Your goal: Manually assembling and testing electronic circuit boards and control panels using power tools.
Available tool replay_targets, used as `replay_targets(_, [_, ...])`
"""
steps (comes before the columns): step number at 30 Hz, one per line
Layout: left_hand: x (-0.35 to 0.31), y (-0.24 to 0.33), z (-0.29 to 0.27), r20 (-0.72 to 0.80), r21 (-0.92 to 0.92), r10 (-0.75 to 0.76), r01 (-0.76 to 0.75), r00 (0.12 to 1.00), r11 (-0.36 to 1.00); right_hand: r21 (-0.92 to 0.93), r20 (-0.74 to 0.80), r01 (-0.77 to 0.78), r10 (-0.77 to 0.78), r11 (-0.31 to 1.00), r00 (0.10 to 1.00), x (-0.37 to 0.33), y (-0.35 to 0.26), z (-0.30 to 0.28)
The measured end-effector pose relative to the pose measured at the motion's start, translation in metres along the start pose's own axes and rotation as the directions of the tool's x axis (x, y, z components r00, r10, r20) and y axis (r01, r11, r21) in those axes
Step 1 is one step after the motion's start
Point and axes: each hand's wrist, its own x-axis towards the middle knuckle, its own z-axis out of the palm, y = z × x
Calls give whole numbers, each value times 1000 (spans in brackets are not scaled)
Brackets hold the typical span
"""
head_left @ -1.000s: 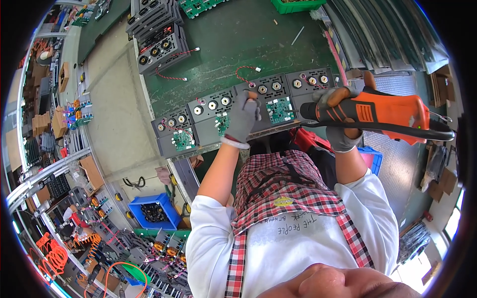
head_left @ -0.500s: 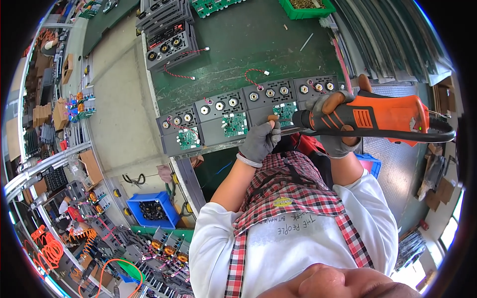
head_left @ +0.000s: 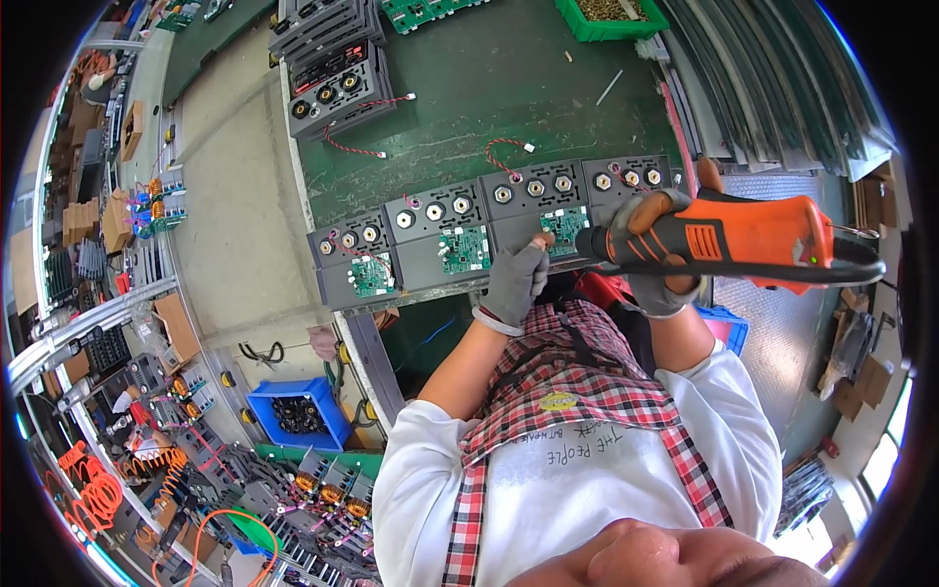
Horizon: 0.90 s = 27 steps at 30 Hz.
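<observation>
So that the orange driver [head_left: 753, 233] apparently faces the circuit board [head_left: 567, 230], the right hand [head_left: 638, 213] clamps fingers round it; the left hand [head_left: 515, 284] bunches its own together.

A blue crate [head_left: 337, 423] with dark parts [head_left: 293, 415] in it stands at lower left. Farther left are brown cardboard [head_left: 178, 329] and a coiled orange hose [head_left: 86, 501]. Long grey-green strips [head_left: 763, 78] line the upper right side.
</observation>
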Motion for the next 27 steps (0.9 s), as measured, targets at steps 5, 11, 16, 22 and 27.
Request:
replay_targets(5, [8,-5,-14,-206,146,91,-62,974,987,-516,-74,21,-69,857,995,-6,22,-21])
replay_targets(11, [14,-19,-23,-184,-8,62,-65,981,998,-558,-369,-352,155,751,916,-16,34,-15])
replay_targets(16, [15,-20,-23,-232,-47,66,-79,971,996,-662,-237,-320,216,678,947,-23,38,-19])
replay_targets(22, [14,-13,-22,-217,17,20,-17,976,1000,75,-595,-731,619,678,513,-27,37,-34])
replay_targets(27, [15,-14,-20,-227,-14,34,-38,973,999,-853,23,-182,384,488,923,-22,37,-17])
